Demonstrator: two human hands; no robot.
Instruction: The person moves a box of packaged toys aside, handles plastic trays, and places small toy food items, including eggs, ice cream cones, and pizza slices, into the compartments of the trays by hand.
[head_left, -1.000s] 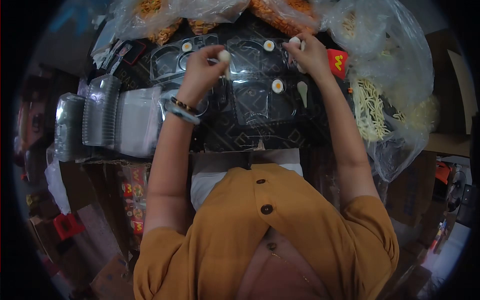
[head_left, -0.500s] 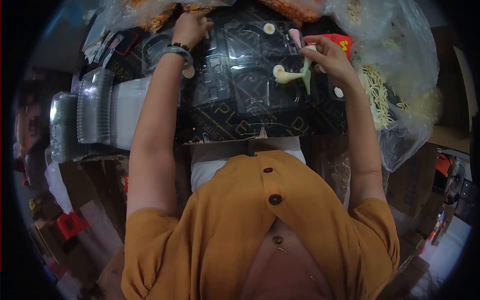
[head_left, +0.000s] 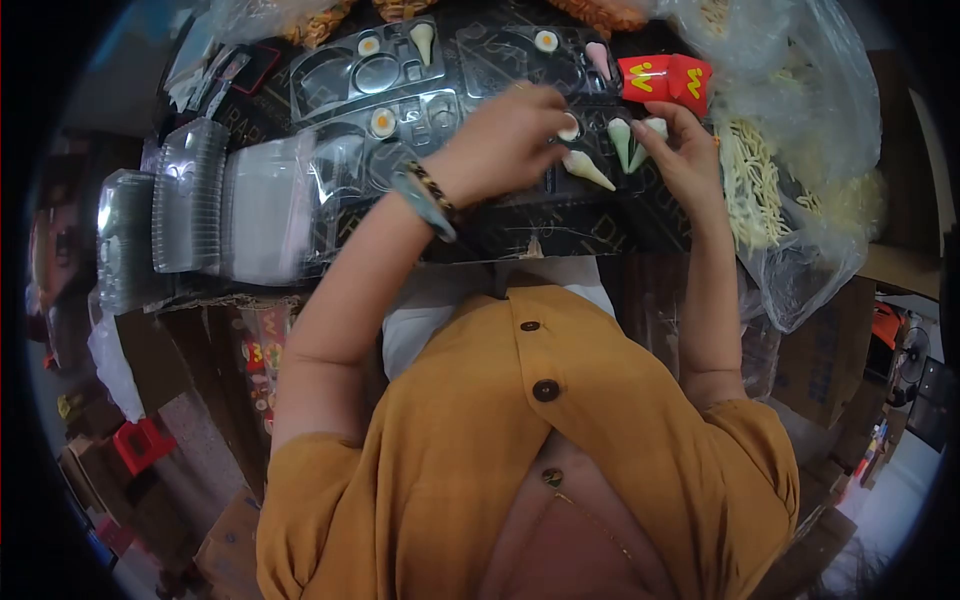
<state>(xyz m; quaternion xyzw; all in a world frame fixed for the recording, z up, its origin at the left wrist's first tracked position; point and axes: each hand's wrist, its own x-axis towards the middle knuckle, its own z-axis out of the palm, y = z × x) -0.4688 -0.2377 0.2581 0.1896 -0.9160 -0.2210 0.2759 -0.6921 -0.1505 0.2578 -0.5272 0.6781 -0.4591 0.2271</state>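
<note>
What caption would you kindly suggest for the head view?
Left hand pinching a small white round piece, right hand holding pale cone-shaped pieces over clear plastic compartment trays.

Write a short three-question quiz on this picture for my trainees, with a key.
1. True or false: the left hand wears bracelets at the wrist.
2. What colour are the small boxes just beyond the right hand? A blue, B red, C green.
3. Fill in: the pale pieces at the right hand's fingertips are shaped like ___.
Key: 1 true; 2 B; 3 cones.
</note>
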